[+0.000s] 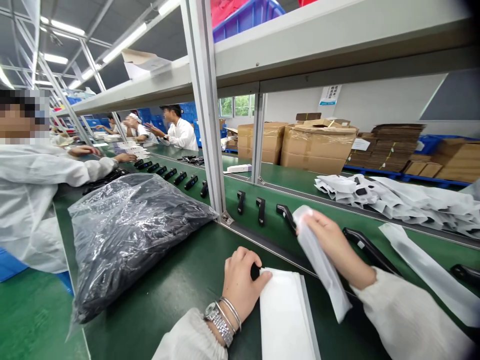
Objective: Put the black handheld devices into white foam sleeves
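Note:
My left hand, with a watch and bangles at the wrist, is closed at the top edge of a stack of white sleeves, its thumb on the topmost one. A small dark patch shows between thumb and fingers; I cannot tell what it is. My right hand grips the upper end of a narrow white sleeve, held tilted over the table; whether anything is inside is unclear. Just left of it, a black handheld device lies on the green belt. A longer black device lies behind my right wrist.
A clear plastic bag of dark items lies on the left. Metal uprights carry a shelf overhead. Filled white sleeves are heaped beyond the belt. A white sleeve lies at right. A co-worker works at far left.

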Demonstrator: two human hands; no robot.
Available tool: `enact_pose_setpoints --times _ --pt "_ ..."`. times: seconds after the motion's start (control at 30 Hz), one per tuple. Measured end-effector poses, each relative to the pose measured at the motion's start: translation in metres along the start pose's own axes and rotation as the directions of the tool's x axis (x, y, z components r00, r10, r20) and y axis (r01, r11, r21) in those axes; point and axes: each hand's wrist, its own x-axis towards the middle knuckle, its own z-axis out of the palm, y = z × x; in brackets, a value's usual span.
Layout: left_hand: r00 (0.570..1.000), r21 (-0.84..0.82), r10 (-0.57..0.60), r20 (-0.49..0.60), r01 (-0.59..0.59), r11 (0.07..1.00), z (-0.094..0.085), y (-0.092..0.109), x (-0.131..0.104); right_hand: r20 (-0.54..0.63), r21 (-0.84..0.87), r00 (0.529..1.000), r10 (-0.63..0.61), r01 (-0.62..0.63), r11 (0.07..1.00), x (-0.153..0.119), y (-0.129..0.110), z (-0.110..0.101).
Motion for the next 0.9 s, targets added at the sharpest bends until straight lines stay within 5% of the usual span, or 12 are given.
enact_pose_setpoints --times 0.1,0.17,0.3,0.43,0.57,0.73,0.9 --pt "0.998 0.100 0.025 0.066 -0.031 0.994 0.004 -0.002 0.000 -0.141 -0.491 0.972 -0.189 0.098 0.866 0.041 0.022 -0.042" --pt "0.995 0.123 0.048 0.087 -0.059 0.991 0.006 -0.003 0.001 -0.139 -0.644 0.964 -0.226 0.085 0.760 0.057 0.032 -0.058" --pt "0.991 0.134 0.103 0.081 -0.113 0.985 0.007 -0.003 0.000 -0.056 -0.689 0.970 -0.235 0.133 0.712 0.066 0.037 -0.041" --pt "0.988 0.142 0.136 0.069 -0.145 0.979 0.005 -0.002 0.000 0.101 -0.637 0.984 -0.149 0.179 0.750 0.071 0.034 0.020" --pt "0.981 0.109 0.180 0.072 -0.187 0.976 0.002 0.000 0.000 0.094 -0.581 0.996 0.004 0.052 0.813 0.090 0.038 0.063" --pt "0.974 0.028 0.209 0.085 -0.212 0.977 0.000 0.004 -0.001 0.094 -0.380 0.982 0.162 -0.115 0.918 0.100 0.043 0.063" --pt "0.973 0.052 0.225 0.055 -0.228 0.972 0.000 0.006 -0.002 0.229 -0.032 0.966 0.119 -0.115 0.993 0.051 0.030 0.047"
